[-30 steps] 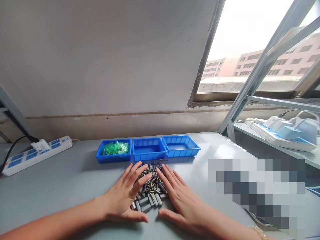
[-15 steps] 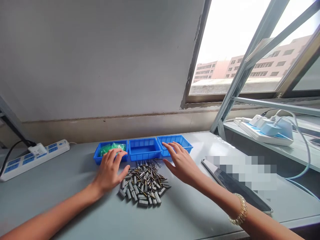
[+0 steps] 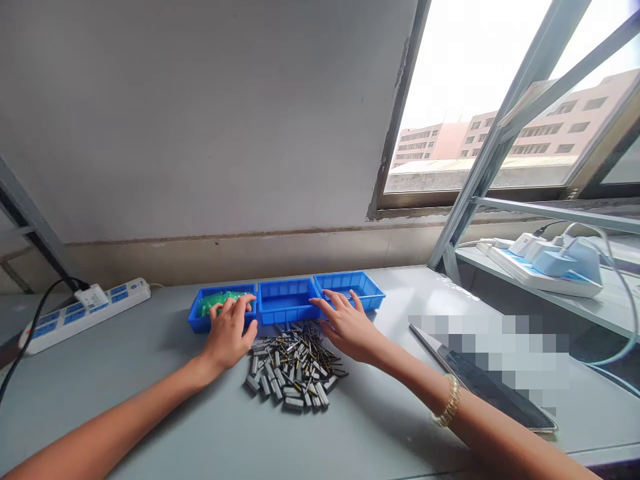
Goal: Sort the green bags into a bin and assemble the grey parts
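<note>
Three blue plastic bins stand side by side at the back of the grey table. My left hand (image 3: 227,333) is open at the front of the left bin (image 3: 199,324), its fingers over the front rim. Green plastic packets (image 3: 215,301) lie in that bin, partly hidden by the fingers. My right hand (image 3: 350,327) is open too, fingers apart, in front of the middle bin (image 3: 287,313) and the right bin (image 3: 373,301). Between my hands lies a pile of small grey metal blocks and thin rods or bits (image 3: 295,370). Neither hand holds anything that I can see.
A white power strip (image 3: 90,315) with a plug lies on the left. To the right is a dark flat tablet-like device (image 3: 490,383), partly blurred out. Another loaded power strip (image 3: 545,267) sits on a shelf behind a metal frame (image 3: 463,217).
The view has shifted slightly. My right hand has moved left, closer to the middle bin and the pile. My left hand stays by the left bin, fingers a little further over its rim.
</note>
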`<action>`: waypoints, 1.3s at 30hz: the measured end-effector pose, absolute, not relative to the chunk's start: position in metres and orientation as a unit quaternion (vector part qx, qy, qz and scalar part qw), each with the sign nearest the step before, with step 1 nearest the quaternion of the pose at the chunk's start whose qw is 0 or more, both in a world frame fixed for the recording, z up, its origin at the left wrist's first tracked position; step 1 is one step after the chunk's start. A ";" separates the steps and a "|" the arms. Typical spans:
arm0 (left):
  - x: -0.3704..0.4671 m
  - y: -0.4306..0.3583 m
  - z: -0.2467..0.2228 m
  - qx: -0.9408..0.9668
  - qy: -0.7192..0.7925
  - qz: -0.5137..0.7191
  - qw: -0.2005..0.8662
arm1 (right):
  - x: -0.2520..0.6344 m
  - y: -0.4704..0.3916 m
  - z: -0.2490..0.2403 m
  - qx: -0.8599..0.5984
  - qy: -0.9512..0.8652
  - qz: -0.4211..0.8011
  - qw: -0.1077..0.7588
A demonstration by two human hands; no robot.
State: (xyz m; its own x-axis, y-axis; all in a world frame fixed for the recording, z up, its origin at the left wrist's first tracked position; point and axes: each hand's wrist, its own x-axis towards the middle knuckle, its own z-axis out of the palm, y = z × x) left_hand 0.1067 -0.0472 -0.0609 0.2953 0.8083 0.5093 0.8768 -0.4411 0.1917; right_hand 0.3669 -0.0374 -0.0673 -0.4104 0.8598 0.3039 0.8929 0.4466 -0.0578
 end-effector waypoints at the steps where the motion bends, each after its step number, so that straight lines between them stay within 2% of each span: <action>1: 0.104 -0.048 -0.063 -0.801 -0.524 -0.283 0.059 | 0.366 -0.038 -0.067 -0.523 -0.838 -0.052 0.149; 7: 0.093 -0.060 -0.064 -0.809 -0.492 -0.318 0.046 | 0.367 -0.039 -0.068 -0.527 -0.829 -0.027 0.188; 10: 0.089 -0.073 -0.059 -0.842 -0.456 -0.290 0.005 | 0.369 -0.039 -0.068 -0.527 -0.823 -0.027 0.213; 14: 0.087 -0.086 -0.054 -0.871 -0.423 -0.244 -0.062 | 0.363 -0.046 -0.059 -0.481 -0.819 0.002 0.313; 17: 0.088 -0.085 -0.054 -0.868 -0.425 -0.237 -0.094 | 0.352 -0.053 -0.048 -0.425 -0.821 0.052 0.377; 25: 0.094 -0.073 -0.058 -0.807 -0.475 -0.309 -0.167 | 0.330 -0.065 -0.047 -0.362 -0.807 0.187 0.427; 28: 0.102 -0.081 -0.051 -0.749 -0.511 -0.365 -0.213 | 0.329 -0.073 -0.053 -0.378 -0.772 0.288 0.422; 32: 0.122 -0.100 -0.042 -0.676 -0.519 -0.404 -0.332 | 0.327 -0.084 -0.054 -0.353 -0.739 0.411 0.401; 35: 0.136 -0.111 -0.042 -0.634 -0.509 -0.409 -0.414 | 0.325 -0.090 -0.053 -0.331 -0.744 0.401 0.420; 39: 0.146 -0.117 -0.046 -0.598 -0.478 -0.387 -0.513 | 0.320 -0.096 -0.055 -0.296 -0.791 0.292 0.448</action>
State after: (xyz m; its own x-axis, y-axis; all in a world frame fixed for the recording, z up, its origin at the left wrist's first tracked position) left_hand 0.1458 -0.1173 -0.0463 0.2430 0.9696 -0.0285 0.1752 -0.0150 0.9844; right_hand 0.3198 -0.0960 -0.0546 -0.4233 0.7300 0.5365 0.2066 0.6544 -0.7274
